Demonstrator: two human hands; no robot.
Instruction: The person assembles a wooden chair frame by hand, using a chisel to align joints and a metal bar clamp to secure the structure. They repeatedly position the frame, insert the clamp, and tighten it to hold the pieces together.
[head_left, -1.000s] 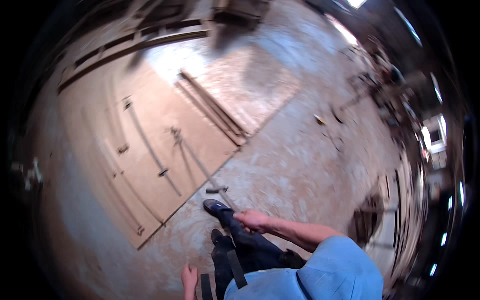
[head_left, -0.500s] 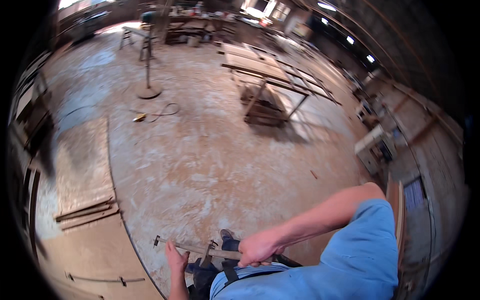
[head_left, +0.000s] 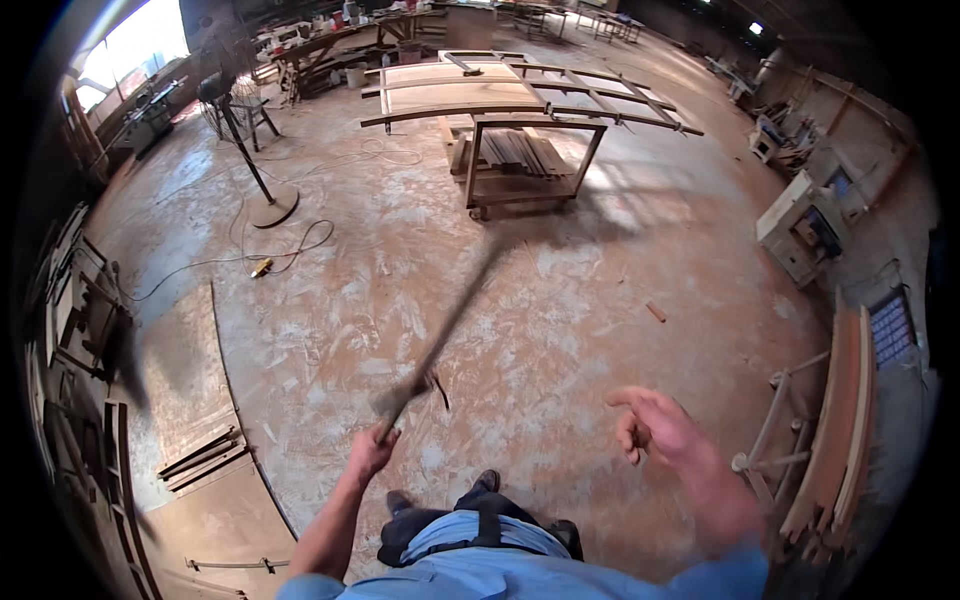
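My left hand (head_left: 371, 453) is closed round the near end of a long bar clamp (head_left: 452, 325), whose bar slants up and away over the floor, blurred by motion. The clamp's sliding jaw sits just above my fist. Off to the right, my right hand (head_left: 655, 425) hangs in the air with nothing in it, the index finger stretched out and the others partly curled. A second bar clamp (head_left: 235, 565) lies on a wooden sheet (head_left: 215, 515) at the lower left.
Ahead stands a wheeled cart (head_left: 535, 190) beneath a large wooden frame (head_left: 460, 95). A round-based stand (head_left: 275, 208) and a yellow cabled object (head_left: 262, 267) are at left. Tall boards (head_left: 835, 430) lean at right, near a pale machine (head_left: 800, 225).
My right hand has let go of the clamp and moved right. My left hand now grips the clamp's end, its bar swung from sideways to pointing forward. The view has shifted.
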